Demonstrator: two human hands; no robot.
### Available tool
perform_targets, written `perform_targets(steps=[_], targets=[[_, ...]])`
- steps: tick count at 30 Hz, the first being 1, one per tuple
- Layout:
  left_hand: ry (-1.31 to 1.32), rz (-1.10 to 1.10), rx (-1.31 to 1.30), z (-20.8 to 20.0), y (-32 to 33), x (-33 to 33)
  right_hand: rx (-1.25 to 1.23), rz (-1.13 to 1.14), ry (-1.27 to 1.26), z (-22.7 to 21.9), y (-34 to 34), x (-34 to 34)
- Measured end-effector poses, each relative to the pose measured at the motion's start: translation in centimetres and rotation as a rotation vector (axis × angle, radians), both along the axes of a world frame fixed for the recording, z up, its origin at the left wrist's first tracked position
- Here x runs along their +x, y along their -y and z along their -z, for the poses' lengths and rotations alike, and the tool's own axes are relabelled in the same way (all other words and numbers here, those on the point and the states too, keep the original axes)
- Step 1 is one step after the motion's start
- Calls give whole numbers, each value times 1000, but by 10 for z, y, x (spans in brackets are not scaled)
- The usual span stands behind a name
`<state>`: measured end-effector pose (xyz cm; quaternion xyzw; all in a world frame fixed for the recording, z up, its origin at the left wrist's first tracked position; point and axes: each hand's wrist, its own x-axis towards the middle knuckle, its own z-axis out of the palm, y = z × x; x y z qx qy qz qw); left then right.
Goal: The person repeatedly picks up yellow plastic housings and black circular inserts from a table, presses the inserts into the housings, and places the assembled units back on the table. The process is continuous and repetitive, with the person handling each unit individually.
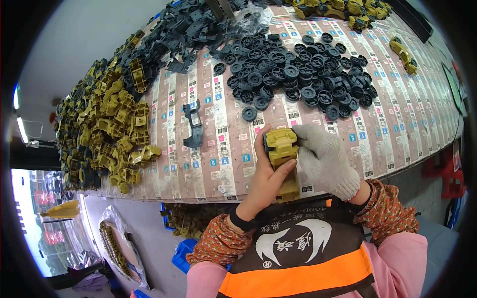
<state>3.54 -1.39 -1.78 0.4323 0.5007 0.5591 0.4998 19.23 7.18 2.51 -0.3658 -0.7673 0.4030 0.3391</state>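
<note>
Apron (303,251) nearest; yellow toy vehicle (282,150), long axis pointing away.

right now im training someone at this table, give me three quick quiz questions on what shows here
1. Which hand wears the pale glove?
2. True or false: the dark wheels are piled on the table.
3. What lies alone on the table between the yellow heap and the held yellow toy vehicle: a) a red stool, b) a dark notched part, c) a blue crate?

Key: 1. right hand; 2. true; 3. b
</note>
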Motion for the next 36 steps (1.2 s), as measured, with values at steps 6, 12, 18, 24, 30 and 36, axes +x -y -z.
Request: perform_targets(steps=[6, 12, 18, 24, 30, 36], targets=[[17, 84, -24, -5, -8, -11, -193, -60, 135, -15, -24, 11], [279, -136, -180, -2, -6, -20, 433, 148, 593, 5, -104, 5], [428, -314, -154, -6, -7, -27, 479, 168, 565, 20, -113, -4], [590, -373, -112, -12, -8, -35, 122, -90, 100, -14, -40, 0], [612, -423, -6, -16, -14, -26, -121, -127, 26, -12, 13, -8], [520, -446, 50, -17, -13, -21, -138, -72, 17, -16, 21, -9]])
